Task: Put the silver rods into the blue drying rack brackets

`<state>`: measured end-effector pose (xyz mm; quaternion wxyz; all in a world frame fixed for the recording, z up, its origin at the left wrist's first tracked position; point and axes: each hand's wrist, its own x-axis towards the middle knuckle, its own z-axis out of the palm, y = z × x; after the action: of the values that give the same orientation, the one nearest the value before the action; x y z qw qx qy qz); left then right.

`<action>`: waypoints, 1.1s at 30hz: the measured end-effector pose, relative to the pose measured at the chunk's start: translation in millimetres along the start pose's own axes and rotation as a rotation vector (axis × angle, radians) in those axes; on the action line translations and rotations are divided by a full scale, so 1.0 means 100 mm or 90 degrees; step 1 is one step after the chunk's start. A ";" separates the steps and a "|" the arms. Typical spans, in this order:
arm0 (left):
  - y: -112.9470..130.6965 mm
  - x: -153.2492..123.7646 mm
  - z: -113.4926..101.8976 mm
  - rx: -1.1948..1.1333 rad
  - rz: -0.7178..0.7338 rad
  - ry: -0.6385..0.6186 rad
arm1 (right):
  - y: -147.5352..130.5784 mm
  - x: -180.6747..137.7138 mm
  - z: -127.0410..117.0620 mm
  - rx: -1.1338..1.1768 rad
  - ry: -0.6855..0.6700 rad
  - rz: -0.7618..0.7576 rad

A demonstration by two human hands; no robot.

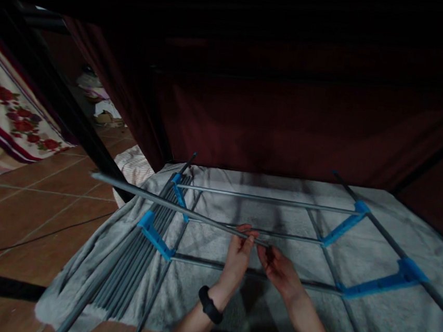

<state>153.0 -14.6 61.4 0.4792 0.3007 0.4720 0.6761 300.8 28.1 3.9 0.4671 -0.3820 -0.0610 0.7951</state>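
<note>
One grey rod (pixel 170 205) between left hand (pixel 238 254) and right hand (pixel 280 268), near end indistinct.

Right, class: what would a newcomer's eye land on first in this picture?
The bright blue connectors on the grey rod frame, lying on a pale blanket at centre. In front, the left hand and right hand grip a long loose rod slanting up-left.

Terracotta square-tiled floor (pixel 37 205), dark maroon fabric curtain (pixel 288 125) behind, white cloth printed with red flowers (pixel 11 109) at left, slanting black post (pixel 65 114), dim light
</note>
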 end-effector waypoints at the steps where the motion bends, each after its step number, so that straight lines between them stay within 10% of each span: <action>1: 0.02 0.02 -0.01 0.010 0.002 -0.005 | 0.03 -0.01 0.01 -0.014 -0.028 0.027; 11: 0.56 0.27 -0.18 0.114 0.053 0.005 | -0.12 -0.05 -0.16 -0.138 -0.036 0.045; 24: 0.50 0.29 -0.21 0.635 0.385 -0.165 | -0.56 -0.12 -0.26 -0.116 0.070 -0.109; 33: 0.40 0.29 -0.34 0.958 0.317 -0.228 | -0.62 -0.13 -0.30 -0.111 0.075 -0.128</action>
<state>99.0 -3.6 85.0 0.0524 0.7421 0.6356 0.2063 367.1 44.3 18.2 0.5123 -0.4589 -0.1404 0.7123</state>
